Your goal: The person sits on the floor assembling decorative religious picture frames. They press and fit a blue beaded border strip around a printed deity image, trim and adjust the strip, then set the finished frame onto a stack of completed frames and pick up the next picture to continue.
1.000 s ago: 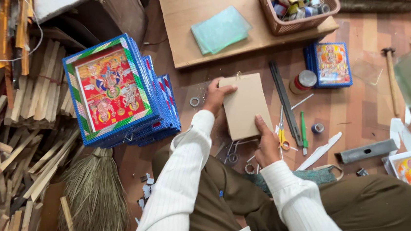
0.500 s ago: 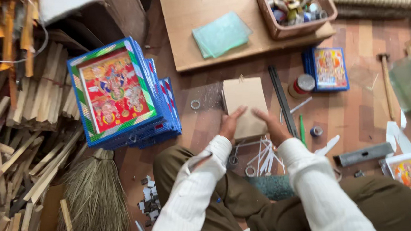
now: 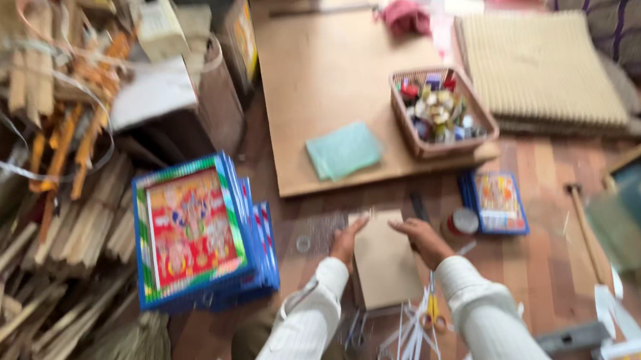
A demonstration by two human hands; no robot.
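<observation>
lying flat on the floor, plain brown board (image 3: pixel 385 262), left hand (image 3: pixel 343 241) and right hand (image 3: pixel 423 238) each in loose open-fingered grip at its edges, unframed yet.

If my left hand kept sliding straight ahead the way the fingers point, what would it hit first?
Probably the near edge of the low wooden board. The left hand on the brown panel points up-right; the floor between looks free, though the frame is blurred.

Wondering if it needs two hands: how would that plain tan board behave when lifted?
The tan board looks flat and thin, so probably stiff yet light. The left hand and right hand rest on its upper edges. On the smooth wooden floor it would likely slide easily.
</observation>
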